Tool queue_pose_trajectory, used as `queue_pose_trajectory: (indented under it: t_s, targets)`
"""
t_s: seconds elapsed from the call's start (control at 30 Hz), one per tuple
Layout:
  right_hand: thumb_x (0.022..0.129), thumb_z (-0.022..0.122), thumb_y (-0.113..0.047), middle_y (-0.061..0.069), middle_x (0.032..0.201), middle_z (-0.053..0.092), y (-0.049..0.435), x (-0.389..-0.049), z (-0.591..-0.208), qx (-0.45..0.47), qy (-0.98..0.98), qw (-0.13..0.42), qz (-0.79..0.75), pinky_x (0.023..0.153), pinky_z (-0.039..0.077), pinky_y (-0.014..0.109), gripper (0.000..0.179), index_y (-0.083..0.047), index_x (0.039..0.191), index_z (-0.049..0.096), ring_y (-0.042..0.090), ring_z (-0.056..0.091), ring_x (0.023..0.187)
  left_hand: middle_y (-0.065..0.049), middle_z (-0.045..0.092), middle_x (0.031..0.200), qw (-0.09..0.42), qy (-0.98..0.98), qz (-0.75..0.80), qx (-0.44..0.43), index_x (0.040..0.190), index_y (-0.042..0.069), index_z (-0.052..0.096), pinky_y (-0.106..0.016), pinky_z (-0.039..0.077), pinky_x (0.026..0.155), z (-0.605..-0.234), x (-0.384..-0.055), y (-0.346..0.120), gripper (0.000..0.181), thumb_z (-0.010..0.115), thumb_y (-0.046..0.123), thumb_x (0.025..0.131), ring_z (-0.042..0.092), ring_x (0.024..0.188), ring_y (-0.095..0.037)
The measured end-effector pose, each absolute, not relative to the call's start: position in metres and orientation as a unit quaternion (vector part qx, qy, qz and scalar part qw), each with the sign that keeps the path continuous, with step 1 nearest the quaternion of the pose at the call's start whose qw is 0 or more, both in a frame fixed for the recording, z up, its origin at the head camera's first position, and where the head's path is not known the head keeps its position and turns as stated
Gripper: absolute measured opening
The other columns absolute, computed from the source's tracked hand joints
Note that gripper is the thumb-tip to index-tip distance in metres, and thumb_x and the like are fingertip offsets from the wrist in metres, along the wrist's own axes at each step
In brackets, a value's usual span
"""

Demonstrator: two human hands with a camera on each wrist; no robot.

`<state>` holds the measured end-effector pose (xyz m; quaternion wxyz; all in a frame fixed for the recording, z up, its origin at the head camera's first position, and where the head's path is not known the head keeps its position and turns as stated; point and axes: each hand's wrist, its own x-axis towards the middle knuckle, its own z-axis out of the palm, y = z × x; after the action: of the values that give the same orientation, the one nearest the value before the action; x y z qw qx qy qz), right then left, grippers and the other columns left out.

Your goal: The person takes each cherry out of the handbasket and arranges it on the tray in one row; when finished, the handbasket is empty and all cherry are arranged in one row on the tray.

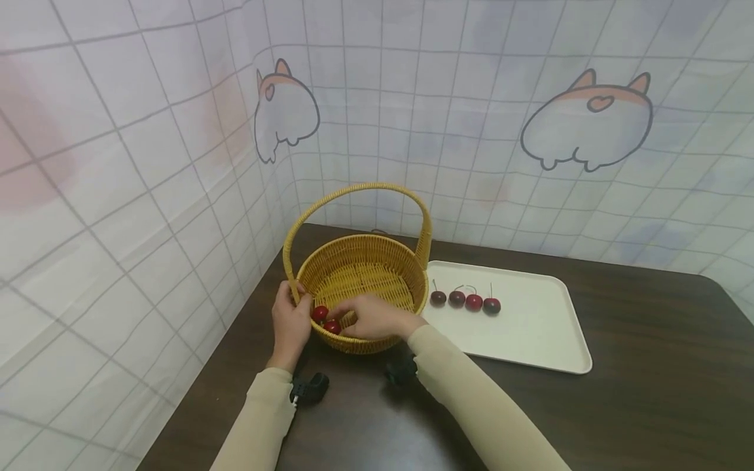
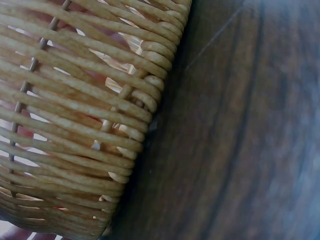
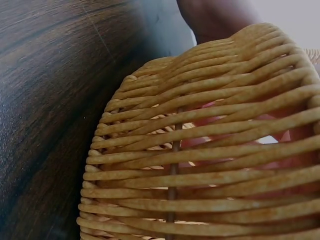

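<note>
A yellow wicker basket (image 1: pixel 383 261) with a tall arched handle stands on the table. My left hand (image 1: pixel 290 327) grips its left rim by the foot of the handle. Inside the basket, at the front left, lie two red cherries; the rear cherry (image 1: pixel 320 314) is beside the left fingers. My right hand (image 1: pixel 374 317) reaches over the front rim, its thumb and forefinger at either side of the front cherry (image 1: pixel 332 326). Both wrist views show mostly the woven wall (image 2: pixel 75 105), with parts of the hands glimpsed through its gaps.
Right of the basket lies a white tray (image 1: pixel 530 327), its left edge close to the basket. On it several dark red cherries (image 1: pixel 474 302) with stems form a row. The dark wood table (image 1: pixel 648 366) meets a grid-patterned cloth (image 1: pixel 471 131) behind and at the left.
</note>
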<state>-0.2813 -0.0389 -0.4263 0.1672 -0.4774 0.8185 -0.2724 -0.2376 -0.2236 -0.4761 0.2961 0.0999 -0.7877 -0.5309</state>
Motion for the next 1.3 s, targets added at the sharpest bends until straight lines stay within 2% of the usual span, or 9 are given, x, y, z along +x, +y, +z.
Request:
queue_pose_trajectory:
  t_s: [0.1, 0.2, 0.33, 0.47, 0.77, 1.03, 1.3]
  targets:
    - [0.091, 0.065, -0.009, 0.000, 0.119, 0.067, -0.0391, -0.2817, -0.4253, -0.488, 0.808, 0.177, -0.278, 0.091, 0.050, 0.031, 0.030, -0.012, 0.121, 0.068, 0.017, 0.062, 0.110, -0.007, 0.047, 0.079, 0.301, -0.790, -0.525, 0.102, 0.092, 0.015, 0.048, -0.034, 0.034, 0.053, -0.4758, -0.2376, -0.2234, 0.009, 0.054, 0.007, 0.091, 0.043, 0.063, -0.023]
    - [0.092, 0.064, -0.009, -0.001, 0.120, 0.066, -0.0388, -0.2817, -0.4252, -0.488, 0.808, 0.185, -0.273, 0.093, 0.049, 0.031, 0.030, -0.014, 0.122, 0.068, 0.014, 0.061, 0.110, -0.007, 0.047, 0.079, 0.306, -0.793, -0.517, 0.103, 0.093, 0.012, 0.050, -0.035, 0.034, 0.055, -0.4761, -0.2375, -0.2232, 0.006, 0.053, 0.007, 0.090, 0.043, 0.063, -0.023]
    - [0.092, 0.064, -0.011, -0.002, 0.117, 0.067, -0.0381, -0.2807, -0.4254, -0.471, 0.817, 0.191, -0.271, 0.088, 0.049, 0.025, 0.034, -0.016, 0.126, 0.065, 0.010, 0.062, 0.101, -0.008, 0.046, 0.080, 0.308, -0.794, -0.515, 0.103, 0.096, 0.007, 0.052, -0.036, 0.034, 0.058, -0.4760, -0.2370, -0.2231, 0.006, 0.054, 0.007, 0.090, 0.042, 0.066, -0.023]
    - [0.092, 0.064, -0.011, -0.002, 0.113, 0.068, -0.0386, -0.2798, -0.4254, -0.468, 0.816, 0.193, -0.279, 0.084, 0.050, 0.023, 0.033, -0.015, 0.124, 0.066, 0.006, 0.062, 0.094, -0.008, 0.046, 0.081, 0.312, -0.790, -0.517, 0.105, 0.094, 0.009, 0.051, -0.037, 0.034, 0.059, -0.4765, -0.2367, -0.2237, 0.006, 0.055, 0.007, 0.090, 0.042, 0.067, -0.023]
    - [0.093, 0.062, -0.012, -0.004, 0.113, 0.069, -0.0391, -0.2816, -0.4269, -0.450, 0.822, 0.222, -0.268, 0.090, 0.049, 0.026, 0.030, -0.018, 0.122, 0.067, 0.005, 0.063, 0.101, -0.008, 0.047, 0.084, 0.315, -0.792, -0.514, 0.102, 0.094, 0.007, 0.052, -0.037, 0.033, 0.063, -0.4768, -0.2379, -0.2232, 0.005, 0.054, 0.006, 0.089, 0.042, 0.070, -0.024]
    - [0.091, 0.063, -0.009, -0.008, 0.097, 0.069, -0.0388, -0.2825, -0.4282, -0.422, 0.826, 0.246, -0.282, 0.088, 0.049, 0.026, 0.014, -0.018, 0.099, 0.070, 0.005, 0.063, 0.094, -0.009, 0.049, 0.087, 0.318, -0.791, -0.513, 0.099, 0.095, 0.007, 0.053, -0.037, 0.033, 0.067, -0.4751, -0.2374, -0.2226, 0.007, 0.055, 0.006, 0.088, 0.043, 0.075, -0.026]
    - [0.089, 0.065, -0.006, -0.007, 0.093, 0.068, -0.0380, -0.2799, -0.4255, -0.417, 0.825, 0.247, -0.290, 0.083, 0.049, 0.025, 0.014, -0.016, 0.097, 0.070, 0.005, 0.062, 0.089, -0.009, 0.050, 0.089, 0.317, -0.794, -0.509, 0.101, 0.092, 0.008, 0.052, -0.036, 0.032, 0.068, -0.4747, -0.2369, -0.2229, 0.005, 0.054, 0.006, 0.088, 0.042, 0.075, -0.025]
